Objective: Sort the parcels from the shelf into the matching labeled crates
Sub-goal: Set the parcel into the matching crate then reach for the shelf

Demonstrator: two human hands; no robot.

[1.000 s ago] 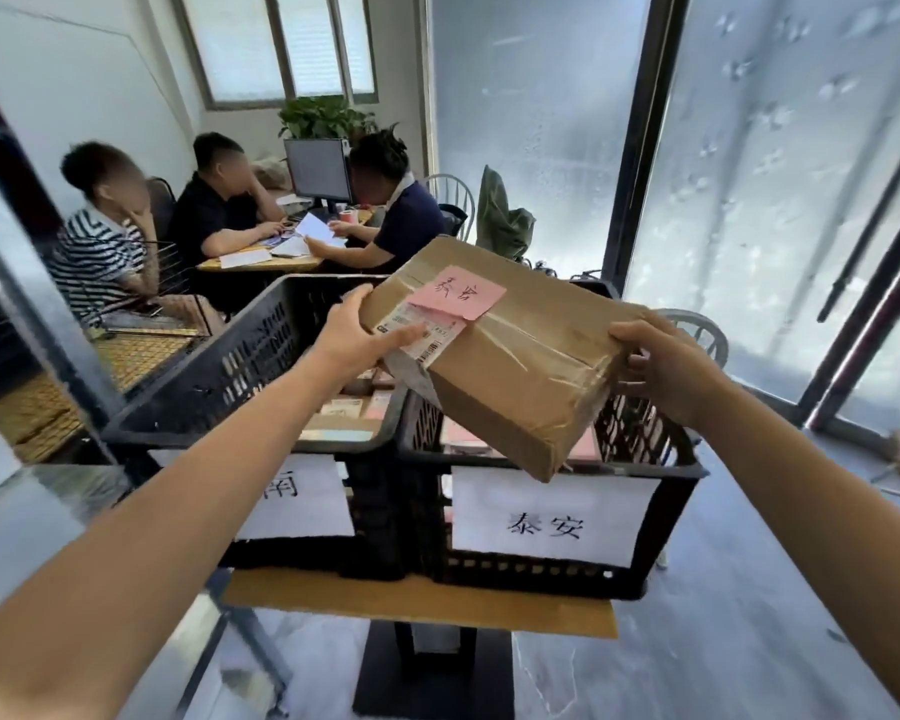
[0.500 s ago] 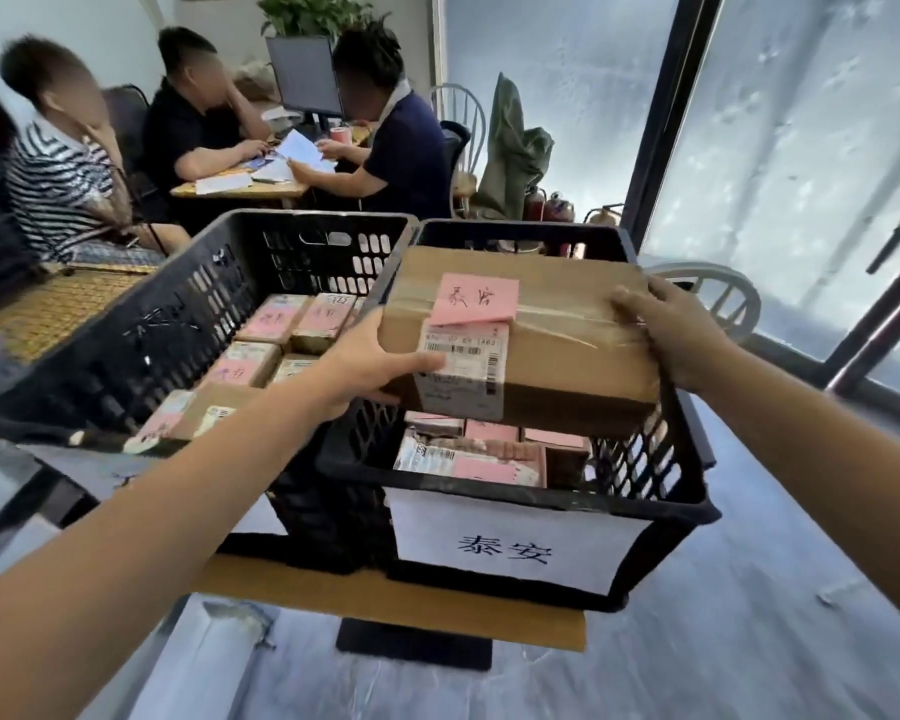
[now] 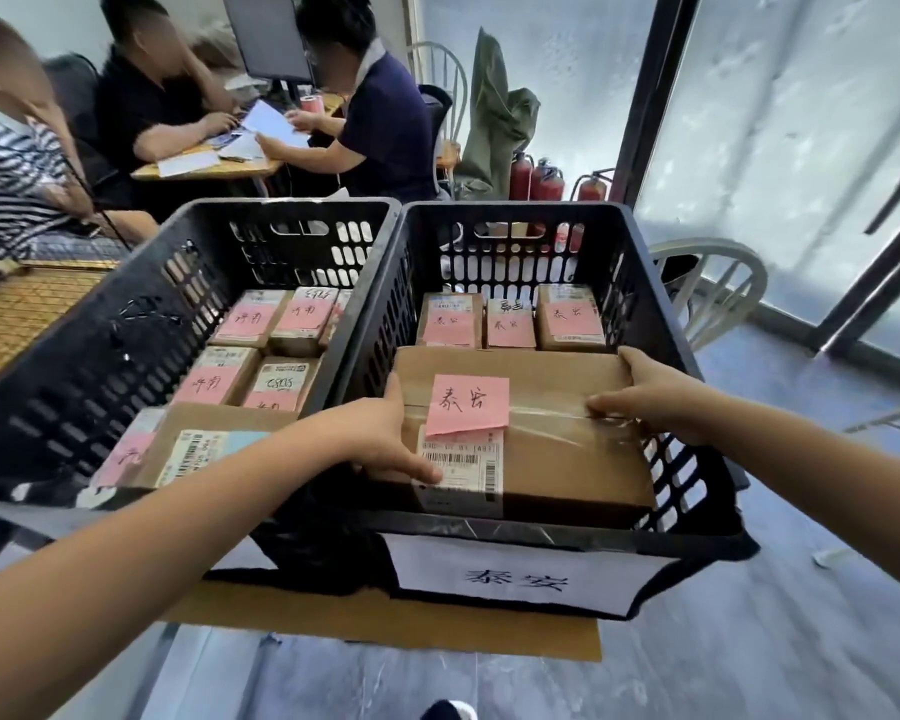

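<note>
Two black perforated plastic crates sit touching, side by side, on a flat brown wooden board (image 3: 385, 628): left crate (image 3: 100, 324) & right crate (image 3: 515, 213). In the right crate's near half is the big brown cardboard parcel (image 3: 567, 459), top roughly level, front face dipping behind the near rim. We can't tell if it's resting on anything. We hold it w/ both hands. Our left hand (image 3: 380, 441) wraps the left edge, thumb laid over the barcode label (image 3: 461, 470). Our right hand (image 3: 655, 392) curls round the far-right corner, thumb on the clear tape (image 3: 546, 415). A white paper label (image 3: 515, 579) on the right crate's front reads 泰安. Behind the big parcel, 3 small brown parcels (image 3: 570, 319) line the back wall, each w/ a pink note. The pink sticky note (image 3: 468, 402) on the big parcel's top also reads 泰安.
</note>
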